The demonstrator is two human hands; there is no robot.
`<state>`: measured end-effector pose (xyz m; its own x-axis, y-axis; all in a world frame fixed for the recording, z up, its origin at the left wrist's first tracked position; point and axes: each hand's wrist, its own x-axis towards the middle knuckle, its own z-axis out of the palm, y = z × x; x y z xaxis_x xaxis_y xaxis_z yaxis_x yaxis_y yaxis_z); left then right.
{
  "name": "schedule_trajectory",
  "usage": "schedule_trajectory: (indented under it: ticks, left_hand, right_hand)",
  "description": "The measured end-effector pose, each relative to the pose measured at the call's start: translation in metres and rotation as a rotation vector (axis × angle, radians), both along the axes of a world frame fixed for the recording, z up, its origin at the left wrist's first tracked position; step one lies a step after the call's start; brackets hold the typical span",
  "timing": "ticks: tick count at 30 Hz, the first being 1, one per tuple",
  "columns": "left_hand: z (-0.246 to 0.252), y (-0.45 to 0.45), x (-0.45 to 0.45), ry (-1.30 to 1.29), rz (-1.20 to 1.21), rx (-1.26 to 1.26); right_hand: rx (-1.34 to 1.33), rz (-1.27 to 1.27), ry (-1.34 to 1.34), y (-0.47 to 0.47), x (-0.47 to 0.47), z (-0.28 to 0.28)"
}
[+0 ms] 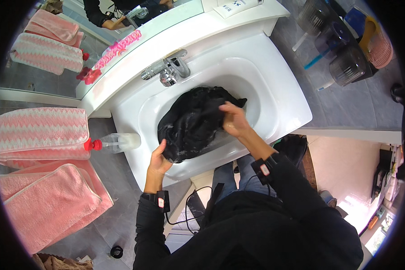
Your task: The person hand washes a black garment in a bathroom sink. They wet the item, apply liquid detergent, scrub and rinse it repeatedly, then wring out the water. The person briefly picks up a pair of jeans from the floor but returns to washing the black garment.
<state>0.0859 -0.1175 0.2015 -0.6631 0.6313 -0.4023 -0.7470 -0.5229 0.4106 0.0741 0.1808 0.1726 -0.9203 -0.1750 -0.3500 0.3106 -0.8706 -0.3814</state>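
Note:
A wet black cloth item (192,121), perhaps a garment, lies bunched in the white washbasin (266,111), with streaks of suds on it. My left hand (159,158) grips its lower left end near the basin's front rim. On the right side, my right hand (234,118) has its fingers curled on the cloth; that hand and the fabric under it are slightly blurred. Some water shows in the bowl beside the cloth. Behind the bowl stands a chrome faucet (170,69), and no stream of water is visible from it.
A clear pump bottle with a red top (121,141) stands on the basin's left edge. Pink towels (54,199) hang at the left. A white tube (238,8) lies on the mirror shelf (192,32). Cups with toothbrushes (346,67) are on the right wall. Wrist-device cables (187,211) dangle before me.

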Motion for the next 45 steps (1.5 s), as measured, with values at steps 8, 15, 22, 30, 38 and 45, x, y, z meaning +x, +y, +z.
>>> schedule_trajectory:
  ticks: [8,15,22,30,38,45]
  left_hand:
    - [0.013,0.015,-0.037,0.566,-0.809,-0.832]
    - [0.056,0.095,-0.071,0.274,-0.628,-0.874]
    - [0.067,0.123,-0.073,1.031,-1.117,-1.259]
    - [0.063,0.119,-0.086,0.028,0.064,-0.760]
    - [0.068,0.122,-0.040,0.124,-0.779,-0.555]
    - [0.063,0.142,-0.015,0.747,-0.474,-0.867]
  right_hand:
    - [-0.095,0.252,-0.207,-0.049,0.046,0.025]
    - [1.087,0.416,0.489,-0.039,0.068,0.068]
    - [1.271,0.741,0.624,-0.022,0.084,0.100]
    - [1.327,-0.147,0.664,0.007,0.090,0.103]
    - [0.649,0.642,0.543,-0.003,0.083,0.075]
    - [-0.394,0.122,-0.412,0.019,0.092,0.003]
